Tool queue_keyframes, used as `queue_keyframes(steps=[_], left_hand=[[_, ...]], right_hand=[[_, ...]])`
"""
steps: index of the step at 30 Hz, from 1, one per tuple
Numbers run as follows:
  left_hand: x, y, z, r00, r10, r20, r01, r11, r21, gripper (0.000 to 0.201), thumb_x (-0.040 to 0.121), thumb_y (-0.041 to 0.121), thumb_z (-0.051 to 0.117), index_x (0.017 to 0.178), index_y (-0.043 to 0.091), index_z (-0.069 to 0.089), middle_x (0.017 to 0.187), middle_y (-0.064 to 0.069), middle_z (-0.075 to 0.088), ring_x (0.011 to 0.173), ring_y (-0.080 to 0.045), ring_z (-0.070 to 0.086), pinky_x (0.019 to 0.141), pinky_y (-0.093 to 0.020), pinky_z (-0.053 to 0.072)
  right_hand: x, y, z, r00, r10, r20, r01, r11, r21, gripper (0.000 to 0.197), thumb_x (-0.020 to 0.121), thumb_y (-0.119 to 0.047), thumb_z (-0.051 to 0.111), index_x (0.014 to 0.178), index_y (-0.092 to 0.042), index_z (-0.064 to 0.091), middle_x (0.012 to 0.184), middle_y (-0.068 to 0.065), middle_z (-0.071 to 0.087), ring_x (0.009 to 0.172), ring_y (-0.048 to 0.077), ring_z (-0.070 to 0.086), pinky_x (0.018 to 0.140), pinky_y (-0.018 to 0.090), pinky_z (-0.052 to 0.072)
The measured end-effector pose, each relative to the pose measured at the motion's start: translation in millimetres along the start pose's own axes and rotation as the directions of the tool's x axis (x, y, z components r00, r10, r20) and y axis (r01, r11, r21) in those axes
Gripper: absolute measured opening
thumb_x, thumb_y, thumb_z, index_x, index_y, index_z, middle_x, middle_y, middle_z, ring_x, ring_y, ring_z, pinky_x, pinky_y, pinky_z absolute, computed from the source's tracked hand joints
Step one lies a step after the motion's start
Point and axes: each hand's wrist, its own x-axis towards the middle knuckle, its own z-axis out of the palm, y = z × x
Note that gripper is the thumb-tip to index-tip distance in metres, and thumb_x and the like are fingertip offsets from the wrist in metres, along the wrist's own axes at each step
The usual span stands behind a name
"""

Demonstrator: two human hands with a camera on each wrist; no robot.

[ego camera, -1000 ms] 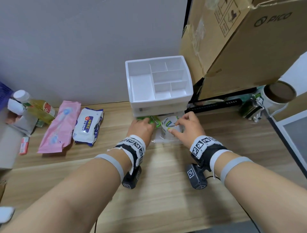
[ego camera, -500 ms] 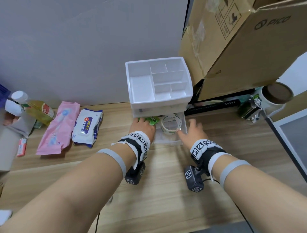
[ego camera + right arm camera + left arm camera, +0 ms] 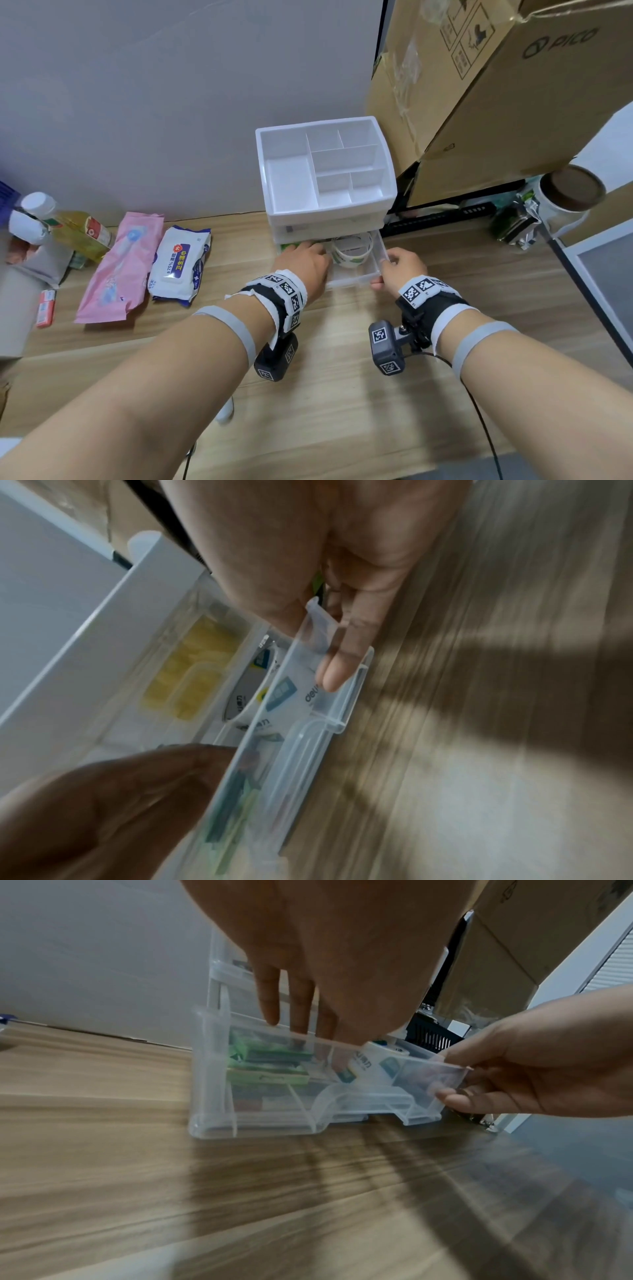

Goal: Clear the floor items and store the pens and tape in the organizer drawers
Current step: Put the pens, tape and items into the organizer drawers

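A white organizer (image 3: 325,171) stands against the wall on the wooden floor, its clear bottom drawer (image 3: 356,278) pulled out. A roll of tape (image 3: 352,251) lies in the drawer's right half, with green pen packs (image 3: 291,246) in the left half. My left hand (image 3: 305,263) reaches into the left half with straight fingers (image 3: 298,1001) down on the pen packs (image 3: 270,1069). The right hand (image 3: 397,270) pinches the drawer's front right corner (image 3: 441,1080), one finger (image 3: 335,669) lying along the front wall. The tape (image 3: 274,696) lies free of both hands.
Left of the organizer lie a white wipes pack (image 3: 180,263), a pink pack (image 3: 118,270) and a yellow bottle (image 3: 73,228). Big cardboard boxes (image 3: 479,102) lean at the right, with a black power strip (image 3: 442,219) and a brown-lidded jar (image 3: 568,195) below.
The right hand let go of the tape, which now lies in the drawer, and moved to the drawer's front right corner. The left hand reached deeper onto the pen packs.
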Motion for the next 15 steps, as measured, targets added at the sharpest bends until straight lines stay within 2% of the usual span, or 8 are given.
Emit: queue_keyframes(steps=[2, 4, 6, 7, 8, 10, 12, 15], left_hand=[[-3, 0, 3, 1.000, 0.004, -0.030, -0.006, 0.998, -0.070, 0.050, 0.090, 0.059, 0.041, 0.123, 0.026, 0.059, 0.119, 0.001, 0.058, 0.112, -0.022, 0.052, 0.094, -0.040, 0.046], [-7, -5, 4, 0.998, 0.067, -0.020, -0.069, 0.993, -0.091, 0.058, 0.081, 0.068, 0.049, 0.122, 0.028, 0.056, 0.115, 0.003, 0.054, 0.107, -0.019, 0.050, 0.090, -0.038, 0.046], [-10, -12, 5, 0.995, 0.085, -0.053, -0.088, 0.995, -0.049, 0.045, 0.081, 0.050, 0.064, 0.116, 0.024, 0.053, 0.111, 0.002, 0.055, 0.104, -0.020, 0.053, 0.086, -0.036, 0.048], [-11, -16, 5, 0.995, 0.046, -0.084, -0.049, 0.998, -0.041, 0.037, 0.083, 0.040, 0.066, 0.111, 0.021, 0.051, 0.108, 0.001, 0.057, 0.101, -0.023, 0.056, 0.083, -0.037, 0.050], [-13, -19, 5, 0.993, -0.027, -0.114, 0.021, 0.998, -0.057, 0.032, 0.086, 0.035, 0.065, 0.108, 0.019, 0.049, 0.105, -0.001, 0.059, 0.097, -0.025, 0.058, 0.077, -0.038, 0.053], [-16, -24, 8, 0.965, -0.225, -0.134, 0.212, 0.971, -0.107, 0.026, 0.090, 0.036, 0.060, 0.101, 0.017, 0.046, 0.096, -0.002, 0.063, 0.084, -0.028, 0.062, 0.065, -0.037, 0.054], [-18, -28, 10, 0.896, -0.434, -0.096, 0.415, 0.894, -0.171, 0.028, 0.091, 0.042, 0.056, 0.091, 0.016, 0.044, 0.083, -0.004, 0.065, 0.069, -0.029, 0.058, 0.057, -0.033, 0.048], [-16, -36, 14, 0.706, -0.706, 0.054, 0.677, 0.651, -0.344, 0.042, 0.087, 0.054, 0.056, 0.089, 0.013, 0.047, 0.073, -0.004, 0.056, 0.066, -0.028, 0.055, 0.056, -0.031, 0.041]], right_hand=[[2, -1, 2, 0.999, 0.035, 0.000, -0.034, 0.993, 0.110, 0.018, 0.098, -0.012, 0.050, 0.110, -0.009, 0.063, 0.082, 0.012, 0.073, 0.059, 0.018, 0.074, 0.068, 0.031, 0.063], [6, -1, 3, 0.999, 0.043, 0.013, -0.045, 0.983, 0.179, 0.016, 0.098, -0.013, 0.052, 0.110, -0.010, 0.062, 0.103, 0.017, 0.070, 0.067, 0.023, 0.075, 0.073, 0.036, 0.063], [10, -3, 3, 0.999, 0.048, 0.026, -0.053, 0.972, 0.230, 0.015, 0.098, -0.013, 0.054, 0.111, -0.011, 0.059, 0.117, 0.015, 0.062, 0.071, 0.024, 0.075, 0.076, 0.037, 0.063], [12, -4, 4, 0.998, 0.049, 0.032, -0.056, 0.964, 0.260, 0.016, 0.098, -0.012, 0.055, 0.113, -0.009, 0.058, 0.120, 0.013, 0.058, 0.075, 0.025, 0.075, 0.079, 0.039, 0.062], [13, -6, 3, 0.998, 0.044, 0.043, -0.055, 0.953, 0.297, 0.018, 0.097, -0.010, 0.056, 0.115, -0.008, 0.057, 0.122, 0.013, 0.055, 0.081, 0.027, 0.073, 0.081, 0.039, 0.061], [16, -8, 5, 0.998, 0.023, 0.057, -0.042, 0.934, 0.354, 0.027, 0.095, -0.005, 0.059, 0.121, -0.007, 0.053, 0.124, 0.013, 0.051, 0.094, 0.029, 0.069, 0.085, 0.040, 0.060], [20, -9, 7, 0.997, 0.028, 0.074, -0.056, 0.907, 0.418, 0.044, 0.092, 0.001, 0.061, 0.132, -0.010, 0.046, 0.129, 0.012, 0.048, 0.097, 0.026, 0.067, 0.089, 0.038, 0.058], [30, -10, 10, 0.994, 0.051, 0.097, -0.092, 0.872, 0.481, 0.068, 0.086, 0.008, 0.065, 0.143, -0.014, 0.035, 0.131, 0.011, 0.045, 0.104, 0.023, 0.061, 0.087, 0.030, 0.056]])
